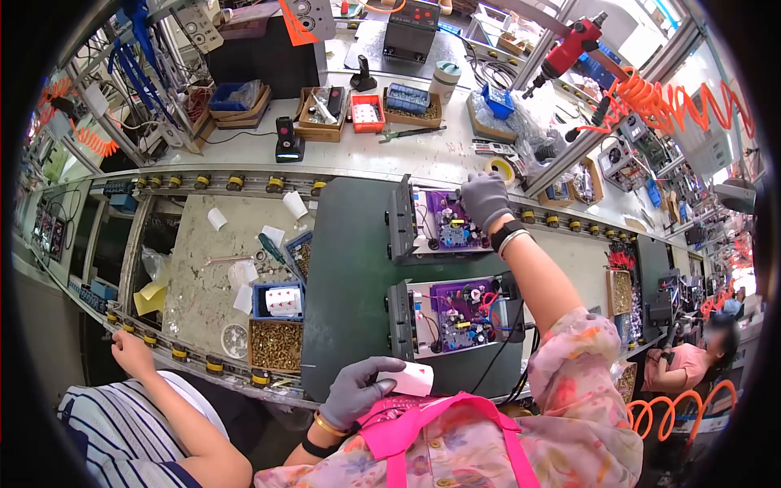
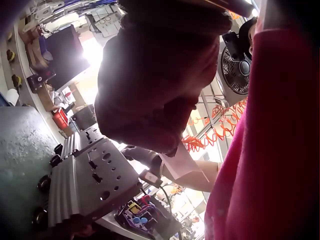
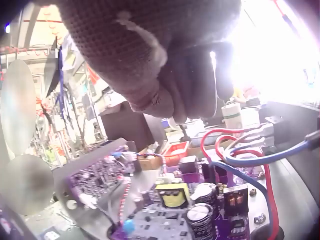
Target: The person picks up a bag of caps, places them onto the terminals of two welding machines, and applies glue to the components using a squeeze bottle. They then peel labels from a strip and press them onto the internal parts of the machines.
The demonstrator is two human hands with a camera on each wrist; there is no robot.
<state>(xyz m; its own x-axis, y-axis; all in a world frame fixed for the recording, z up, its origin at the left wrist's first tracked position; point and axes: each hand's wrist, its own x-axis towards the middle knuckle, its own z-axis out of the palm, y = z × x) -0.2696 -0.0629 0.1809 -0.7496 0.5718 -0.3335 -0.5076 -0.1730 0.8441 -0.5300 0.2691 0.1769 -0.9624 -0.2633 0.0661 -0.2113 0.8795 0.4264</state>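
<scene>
My gloved left hand (image 1: 355, 392) pinches a white label strip (image 1: 417, 379) with a red mark, close in front of my body. In the left wrist view the strip hangs below the dark, backlit fingers. My gloved right hand (image 1: 486, 200) is over the right end of the far open metal unit (image 1: 400, 220), which carries a purple circuit board (image 1: 452, 220). Its fingers look curled in the right wrist view; I cannot tell whether anything is between them. A second open unit (image 1: 400, 317) with a purple board (image 1: 468, 313) and red and blue wires lies nearer me.
Both units sit on a green board (image 1: 342, 244) on the roller line. To its left are a bin of brass screws (image 1: 277, 346), a blue bin (image 1: 259, 301) with a label roll and a screwdriver (image 1: 271, 246). A red power driver (image 1: 569, 49) hangs upper right. Another person's arm (image 1: 167, 398) is at left.
</scene>
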